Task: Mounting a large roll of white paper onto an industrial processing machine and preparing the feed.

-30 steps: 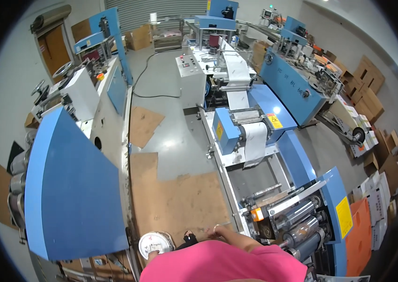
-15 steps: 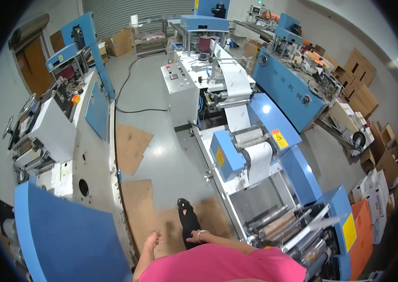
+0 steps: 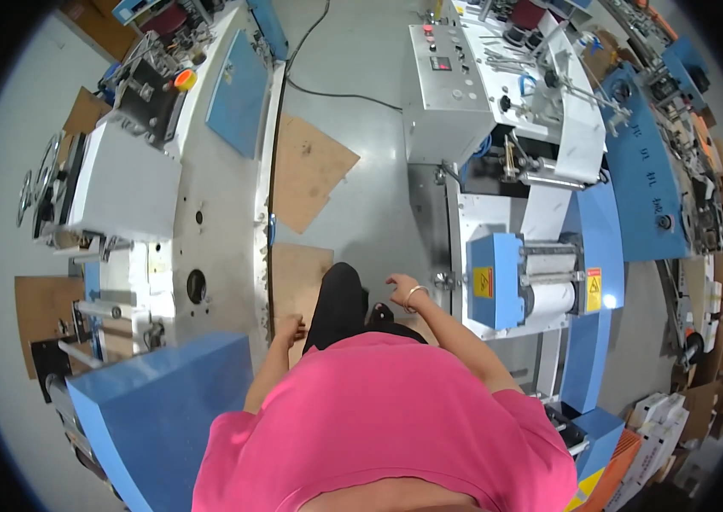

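Observation:
My left hand (image 3: 291, 328) hangs low beside my black trouser leg (image 3: 333, 303), its fingers loosely bent and nothing visible in them. In front of my body, my right hand (image 3: 402, 290) is raised a little, with a bracelet (image 3: 414, 295) at the wrist. Its fingers are partly stretched and apart, and it holds nothing. Neither hand touches a machine. Nearest to the right hand is a machine with a blue roller housing (image 3: 495, 282), which carries a white paper web (image 3: 582, 136). To the left of my left hand runs a pale machine frame (image 3: 229, 256).
A walkway with cardboard sheets (image 3: 310, 171) on the grey floor (image 3: 378, 205) lies between the machines. A black cable (image 3: 344, 96) crosses it farther on. A control box (image 3: 447, 94) stands ahead on the right. A large blue cover (image 3: 165, 418) is at the near left.
My view has tipped down and turned, and I have moved forward along the walkway. My right hand has swung forward, away from my leg; the left remains low at my side.

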The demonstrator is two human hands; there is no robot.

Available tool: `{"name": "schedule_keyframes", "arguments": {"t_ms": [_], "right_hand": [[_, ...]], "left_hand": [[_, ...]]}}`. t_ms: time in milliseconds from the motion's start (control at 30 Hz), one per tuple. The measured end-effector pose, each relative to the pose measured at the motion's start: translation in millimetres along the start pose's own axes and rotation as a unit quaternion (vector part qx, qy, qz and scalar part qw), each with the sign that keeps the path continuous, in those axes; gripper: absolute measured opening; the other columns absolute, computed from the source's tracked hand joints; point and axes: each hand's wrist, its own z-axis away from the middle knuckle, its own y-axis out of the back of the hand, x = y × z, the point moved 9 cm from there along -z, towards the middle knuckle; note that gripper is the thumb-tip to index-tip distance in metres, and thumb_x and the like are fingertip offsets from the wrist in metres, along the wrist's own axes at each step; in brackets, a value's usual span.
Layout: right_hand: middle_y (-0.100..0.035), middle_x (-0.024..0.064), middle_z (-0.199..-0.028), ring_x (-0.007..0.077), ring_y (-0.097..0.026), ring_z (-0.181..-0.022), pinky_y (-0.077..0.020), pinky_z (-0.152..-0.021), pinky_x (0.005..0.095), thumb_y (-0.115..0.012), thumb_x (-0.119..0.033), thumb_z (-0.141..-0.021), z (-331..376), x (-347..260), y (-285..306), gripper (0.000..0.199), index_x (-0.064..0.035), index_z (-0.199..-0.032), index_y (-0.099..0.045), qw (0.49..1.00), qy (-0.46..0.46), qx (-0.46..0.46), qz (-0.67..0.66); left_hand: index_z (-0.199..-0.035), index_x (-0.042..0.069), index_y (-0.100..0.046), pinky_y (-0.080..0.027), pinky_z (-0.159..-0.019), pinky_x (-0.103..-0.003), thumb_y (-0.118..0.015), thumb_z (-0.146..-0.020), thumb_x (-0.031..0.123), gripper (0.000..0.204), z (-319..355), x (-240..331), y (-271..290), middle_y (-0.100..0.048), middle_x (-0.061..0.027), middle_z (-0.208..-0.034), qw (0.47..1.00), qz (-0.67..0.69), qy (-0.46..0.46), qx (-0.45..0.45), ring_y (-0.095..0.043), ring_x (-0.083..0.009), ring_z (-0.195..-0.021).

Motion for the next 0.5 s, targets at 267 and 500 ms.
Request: {"name": "schedule_keyframes", "arguments": {"t_ms": [267,500], "right_hand": [[-0.064,0.0057,-0.089,0.0184,-0.061,-0.082,-0.0486,-0.074,0.0294,-0.063,-0.021,-0.064,-192.4,-99.6,77.1,0.035,-0.0103,-0.097,-0.06,0.993,0.053,-0.046,-0.098],[-0.064,0.012,-0.086,0.0262,-0.062,-0.077,-0.0481,-0.072,0.0316,-0.059,-0.034,-0.074,-342.9,-182.9,233.9,0.037,-0.0053,-0.098,-0.057,0.985,0.093,-0.004,-0.149]], "left_hand": [[-0.082,0.005,-0.051,-0.043,-0.052,-0.039,-0.049,-0.081,0.024,0.02,-219.9,78.5,100.5,-0.05,-0.0103,-0.065,0.991,-0.088,0.024,-0.098,-0.05,-0.0226,-0.056],[-0.067,0.004,-0.049,-0.04,-0.044,-0.039,-0.048,-0.082,0.024,0.025,-389.8,288.2,77.8,-0.049,-0.0102,-0.054,0.969,-0.124,0.057,-0.205,-0.049,-0.0218,-0.044]]}}
